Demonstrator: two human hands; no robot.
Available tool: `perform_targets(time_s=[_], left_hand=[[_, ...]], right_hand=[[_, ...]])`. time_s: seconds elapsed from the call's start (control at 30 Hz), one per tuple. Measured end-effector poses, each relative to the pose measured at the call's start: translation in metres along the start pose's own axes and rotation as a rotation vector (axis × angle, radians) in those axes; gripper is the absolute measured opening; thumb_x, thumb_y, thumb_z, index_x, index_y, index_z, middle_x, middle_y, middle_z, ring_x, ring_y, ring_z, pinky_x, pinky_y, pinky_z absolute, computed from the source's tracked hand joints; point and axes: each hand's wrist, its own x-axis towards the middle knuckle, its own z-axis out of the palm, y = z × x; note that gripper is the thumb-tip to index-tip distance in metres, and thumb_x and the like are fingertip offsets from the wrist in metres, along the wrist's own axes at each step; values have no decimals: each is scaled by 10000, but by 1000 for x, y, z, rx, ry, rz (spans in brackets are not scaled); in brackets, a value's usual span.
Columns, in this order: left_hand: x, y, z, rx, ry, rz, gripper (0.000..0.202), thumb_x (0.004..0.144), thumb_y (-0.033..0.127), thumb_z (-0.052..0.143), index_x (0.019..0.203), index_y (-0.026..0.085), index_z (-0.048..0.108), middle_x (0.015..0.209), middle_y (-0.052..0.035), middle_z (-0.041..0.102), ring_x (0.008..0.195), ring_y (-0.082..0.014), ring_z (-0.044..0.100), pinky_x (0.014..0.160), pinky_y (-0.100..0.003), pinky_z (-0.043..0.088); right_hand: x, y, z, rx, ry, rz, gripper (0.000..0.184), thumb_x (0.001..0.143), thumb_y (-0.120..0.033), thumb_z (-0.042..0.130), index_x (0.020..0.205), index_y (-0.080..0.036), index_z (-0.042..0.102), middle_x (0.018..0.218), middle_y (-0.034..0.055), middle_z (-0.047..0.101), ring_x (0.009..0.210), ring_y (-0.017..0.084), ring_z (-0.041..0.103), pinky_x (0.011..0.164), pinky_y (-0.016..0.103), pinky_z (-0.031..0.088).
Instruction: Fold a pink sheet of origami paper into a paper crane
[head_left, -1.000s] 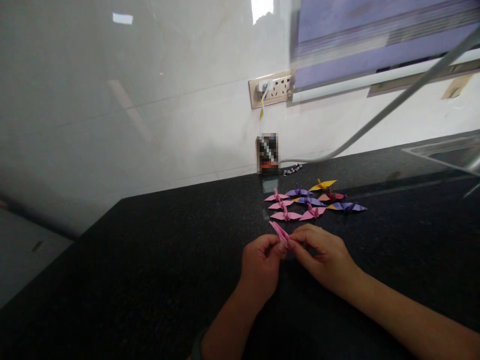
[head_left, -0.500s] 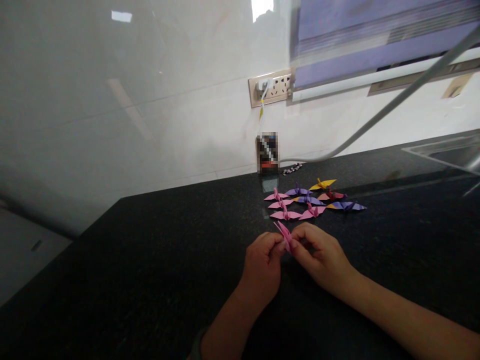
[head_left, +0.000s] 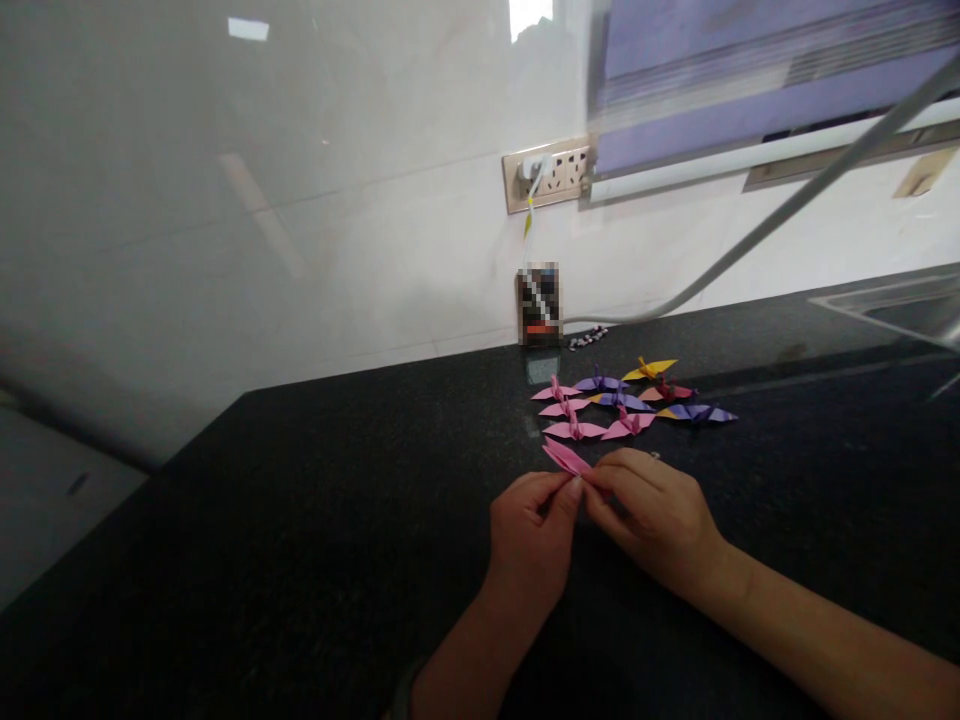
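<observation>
My left hand (head_left: 531,535) and my right hand (head_left: 654,518) meet over the black countertop (head_left: 300,520), both pinching a small folded pink paper piece (head_left: 566,459). Its pointed end sticks out up and to the left of my fingertips. Just beyond my hands lies a cluster of several finished paper cranes (head_left: 626,403) in pink, purple, yellow and red, flat on the counter.
A small dark box (head_left: 538,305) stands against the white tiled wall under a socket strip (head_left: 547,176) with a white plug and cable. A grey hose (head_left: 787,205) runs diagonally to the right. A sink edge (head_left: 892,300) shows at far right.
The pink paper piece has tilted lower and flatter between my fingertips. Both hands stay in nearly the same place.
</observation>
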Motion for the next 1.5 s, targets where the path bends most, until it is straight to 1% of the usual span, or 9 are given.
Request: perform_targets(time_s=[0.1,0.23,0.4,0.5,0.7,0.9,1.03,1.27,1.5], left_hand=[[1,-2,0,-80,7,-88,236,751,331,493,763,144,635,691,-38,596,637,-142,534,591,-237,426],[5,-3,-1,-234,25,-130,232,742,332,505,760,125,610,631,-16,572,579,-119,510,555,-223,415],[8,-4,-6,-127,57,-77,224,772,317,459,714,139,582,574,6,511,538,-101,473,515,-204,378],[8,-5,-8,-57,12,-56,235,800,327,407,742,155,557,566,14,481,502,-92,448,476,-194,355],[5,-7,-5,-164,-127,-67,224,826,333,350,833,164,496,578,26,462,468,-76,434,440,-182,347],[5,-3,-2,-325,-156,-81,217,807,335,403,898,157,487,600,16,481,514,-81,450,460,-181,357],[6,-2,-4,-336,-118,-103,220,782,346,448,804,141,524,556,27,463,453,-60,399,439,-175,324],[7,-5,-5,-315,-49,-98,182,763,317,483,739,150,552,575,31,478,462,-56,396,451,-180,317],[7,-6,-5,-313,-59,-96,155,776,281,471,764,147,549,586,27,485,491,-62,406,469,-183,316]], right_hand=[[-2,-2,0,-4,-23,-51,140,759,-163,482,693,-146,604,701,73,592,655,154,531,586,272,429],[-4,-4,1,94,-54,-66,160,767,-156,461,861,-150,591,768,79,593,689,158,530,595,279,437],[-3,-5,0,267,-8,45,131,765,-155,460,860,-170,550,732,50,556,676,146,522,586,267,437],[-1,-4,-1,281,32,145,93,744,-197,508,831,-172,529,700,35,529,640,142,510,544,257,432],[-1,-7,0,320,28,81,71,746,-159,520,807,-185,544,759,42,578,699,134,540,616,256,450],[-1,-9,-3,355,31,107,99,769,-158,470,779,-189,564,724,39,597,673,134,552,616,262,458],[0,-10,-4,462,-23,197,113,774,-180,464,724,-186,565,673,26,583,622,129,549,582,251,457],[-3,-12,4,634,-1,532,82,737,-263,544,753,-183,535,656,14,565,549,116,538,455,209,449],[-3,-14,5,644,40,580,118,716,-245,567,813,-181,547,679,15,577,536,111,538,441,205,452]])
